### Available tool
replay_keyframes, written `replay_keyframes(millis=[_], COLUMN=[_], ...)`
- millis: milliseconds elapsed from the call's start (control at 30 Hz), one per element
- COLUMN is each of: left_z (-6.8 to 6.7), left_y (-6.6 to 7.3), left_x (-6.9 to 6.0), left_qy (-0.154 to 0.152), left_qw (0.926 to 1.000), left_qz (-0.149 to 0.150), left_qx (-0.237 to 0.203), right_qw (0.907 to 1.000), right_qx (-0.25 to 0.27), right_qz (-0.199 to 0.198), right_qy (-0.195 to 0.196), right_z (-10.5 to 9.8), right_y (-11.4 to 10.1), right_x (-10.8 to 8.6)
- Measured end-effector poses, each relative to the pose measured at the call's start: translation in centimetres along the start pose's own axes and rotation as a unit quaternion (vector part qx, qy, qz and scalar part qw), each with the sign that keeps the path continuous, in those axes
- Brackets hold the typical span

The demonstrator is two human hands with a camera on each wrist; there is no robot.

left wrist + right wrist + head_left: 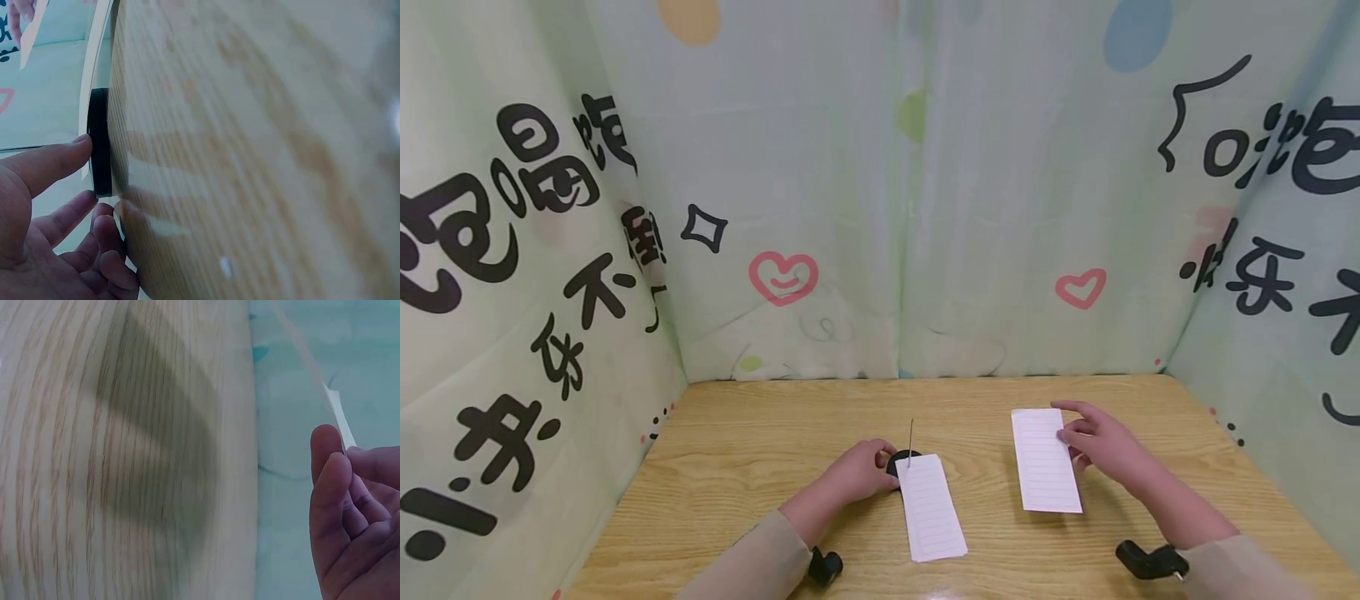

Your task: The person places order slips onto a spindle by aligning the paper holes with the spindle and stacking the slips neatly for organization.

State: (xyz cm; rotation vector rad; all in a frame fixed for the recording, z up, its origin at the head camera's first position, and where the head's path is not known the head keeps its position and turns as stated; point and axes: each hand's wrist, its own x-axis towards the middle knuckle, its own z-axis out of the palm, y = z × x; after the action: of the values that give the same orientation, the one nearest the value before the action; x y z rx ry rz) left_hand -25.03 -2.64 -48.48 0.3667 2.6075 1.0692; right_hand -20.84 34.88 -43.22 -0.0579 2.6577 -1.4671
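My left hand (pixel 861 472) grips the edge of a paper spike's round black base (pixel 892 463) on the table. In the left wrist view the thumb lies on the rim of the base (pixel 100 147), with fingers at its lower edge. The thin metal needle (pixel 912 437) stands upright through the top end of some lined paper slips (pixel 934 512), which cover part of the base. To the right, my right hand (pixel 1101 443) pinches another lined slip (pixel 1045 462) by its side edge, held above the tabletop. The right wrist view shows this paper (pixel 339 419) edge-on between thumb and fingers.
Both hands work over a wood-grain table (pixel 737 433). Printed curtains (pixel 850 192) with hearts and black lettering enclose it at the back and sides. A black wrist-camera mount (pixel 1150 560) sits at the right sleeve, another mount (pixel 826 567) at the left.
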Motion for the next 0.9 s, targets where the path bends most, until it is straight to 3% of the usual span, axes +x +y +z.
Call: replay_keyframes(millis=[533,900], left_z=[-0.3,-0.3], left_y=[0.3,0.3], left_x=[-0.3,-0.3], left_qy=[-0.002,-0.003], left_qw=[1.0,1.0], left_qz=[0.002,0.004], left_qx=[-0.003,0.004], right_qw=[0.9981,0.9937], right_qx=[0.053,0.089], right_qz=[-0.024,-0.061], right_qy=[-0.022,-0.031], right_z=[5.4,7.5], right_y=[-2.9,-5.2], right_x=[0.6,0.6])
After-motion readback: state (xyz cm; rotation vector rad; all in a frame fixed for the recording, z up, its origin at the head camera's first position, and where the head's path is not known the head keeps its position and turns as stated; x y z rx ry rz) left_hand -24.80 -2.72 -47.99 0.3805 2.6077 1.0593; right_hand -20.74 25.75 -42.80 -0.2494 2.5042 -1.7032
